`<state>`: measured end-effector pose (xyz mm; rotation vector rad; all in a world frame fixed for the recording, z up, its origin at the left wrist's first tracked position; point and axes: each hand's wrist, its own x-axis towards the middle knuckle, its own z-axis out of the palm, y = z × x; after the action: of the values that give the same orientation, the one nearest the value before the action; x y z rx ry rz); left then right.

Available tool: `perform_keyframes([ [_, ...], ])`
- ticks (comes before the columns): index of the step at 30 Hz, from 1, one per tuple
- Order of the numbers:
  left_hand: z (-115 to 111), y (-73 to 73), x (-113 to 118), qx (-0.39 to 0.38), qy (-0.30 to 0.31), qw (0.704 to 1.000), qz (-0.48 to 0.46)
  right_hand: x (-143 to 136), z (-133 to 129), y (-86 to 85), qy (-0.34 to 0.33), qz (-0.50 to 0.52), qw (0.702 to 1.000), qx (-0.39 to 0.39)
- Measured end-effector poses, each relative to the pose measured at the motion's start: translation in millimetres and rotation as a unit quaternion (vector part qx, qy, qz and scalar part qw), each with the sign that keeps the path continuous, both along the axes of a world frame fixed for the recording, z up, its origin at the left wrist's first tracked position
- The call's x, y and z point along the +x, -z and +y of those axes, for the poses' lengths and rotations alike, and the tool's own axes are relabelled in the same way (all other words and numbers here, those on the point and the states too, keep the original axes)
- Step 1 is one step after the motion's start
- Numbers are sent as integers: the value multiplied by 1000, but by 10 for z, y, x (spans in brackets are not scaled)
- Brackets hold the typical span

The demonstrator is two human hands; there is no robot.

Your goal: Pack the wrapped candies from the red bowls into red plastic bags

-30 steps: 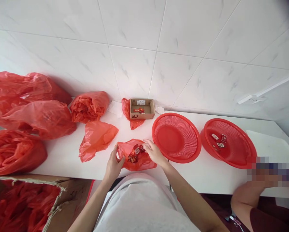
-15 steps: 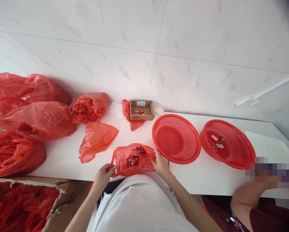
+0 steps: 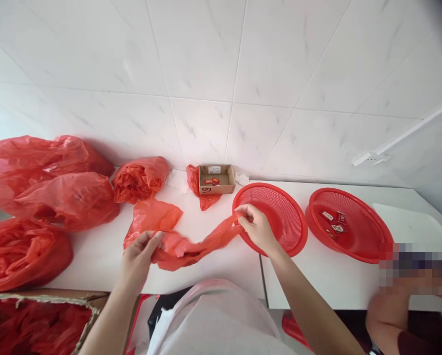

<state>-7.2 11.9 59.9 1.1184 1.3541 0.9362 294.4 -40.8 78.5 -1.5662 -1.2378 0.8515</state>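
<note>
A red plastic bag [image 3: 197,250] is stretched between my two hands above the white table. My left hand [image 3: 138,254] pinches one end, thumb on top. The other end is gripped by the fingers of my right hand [image 3: 257,228], in front of the near red basket [image 3: 298,244]. The bag sags in the middle, and its contents are hidden from view. Just behind my left hand lies another flattened red bag [image 3: 152,214]. A small cardboard box [image 3: 217,189] with a few red packets in it stands near the wall.
A second red basket [image 3: 361,209] on the right holds several small packets [image 3: 337,228]. Large stuffed red bags [image 3: 78,197] fill the left side, above a big carton [image 3: 91,320] of red bags. A co-worker's arm [image 3: 387,315] reaches in at the lower right.
Both hands have lifted the bag off the table and pulled it out into a long strip. My right hand has risen toward the basket, my left has shifted left. The packets have disappeared from view.
</note>
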Motion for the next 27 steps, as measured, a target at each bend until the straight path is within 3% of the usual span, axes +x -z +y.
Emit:
perform_keyframes([
  [3, 37, -203, -22, 71, -40, 996, 41, 27, -11, -87, 6, -1, 999, 51],
  [6, 79, -310, -9, 61, -30, 996, 52, 63, 14, -156, 9, -1, 998, 60],
  [10, 58, -175, 52, 48, 27, 996, 65, 85, 37, -143, -2, -13, 999, 36],
  [13, 43, -84, 65, 82, 0, 996, 28, 81, 11, -157, 30, -24, 997, 63],
  [16, 39, -126, 84, 106, -8, 994, -31, 48, -16, -209, 23, -42, 998, 43],
  [20, -41, -275, 213, 98, 87, 988, -85, -110, -55, -302, -22, -35, 998, 39],
  [23, -164, -338, 394, 60, 200, 978, -2, -364, -114, -385, -74, -30, 996, 44],
  [27, -300, -323, 616, 24, 333, 939, 86, -727, -195, -489, -215, -18, 975, 45],
])
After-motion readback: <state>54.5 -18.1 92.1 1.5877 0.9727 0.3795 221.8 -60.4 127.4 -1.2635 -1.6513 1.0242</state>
